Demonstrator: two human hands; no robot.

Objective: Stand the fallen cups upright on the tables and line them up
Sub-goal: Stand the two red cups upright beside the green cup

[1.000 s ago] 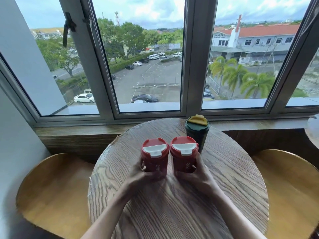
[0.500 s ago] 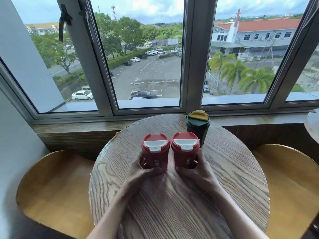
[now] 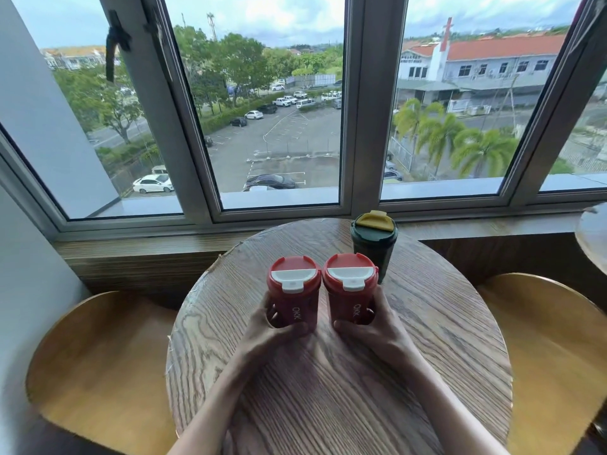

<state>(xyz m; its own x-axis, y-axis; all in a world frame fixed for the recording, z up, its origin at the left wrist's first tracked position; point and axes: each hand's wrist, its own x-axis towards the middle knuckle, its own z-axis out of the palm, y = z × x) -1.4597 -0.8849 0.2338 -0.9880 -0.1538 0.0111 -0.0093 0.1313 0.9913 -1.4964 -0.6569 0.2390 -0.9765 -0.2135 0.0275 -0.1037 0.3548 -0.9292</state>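
Two red cups with white-flapped lids stand upright side by side on the round wooden table [image 3: 427,339]. My left hand [image 3: 266,333] wraps around the base of the left red cup [image 3: 294,290]. The right red cup [image 3: 350,287] is gripped low by my right hand [image 3: 377,326]. The two lids almost touch. Behind the right cup, near the window sill, a dark green cup [image 3: 373,244] with a yellow lid flap stands upright, apart from both hands.
A wooden stool seat [image 3: 98,362] sits left of the table and another [image 3: 558,349] to its right. The edge of a second round table [image 3: 594,238] shows at the far right. A window sill [image 3: 147,251] and large windows run behind.
Both hands and the two red cups have slid slightly away from me toward the green cup. The grip on each cup is the same.
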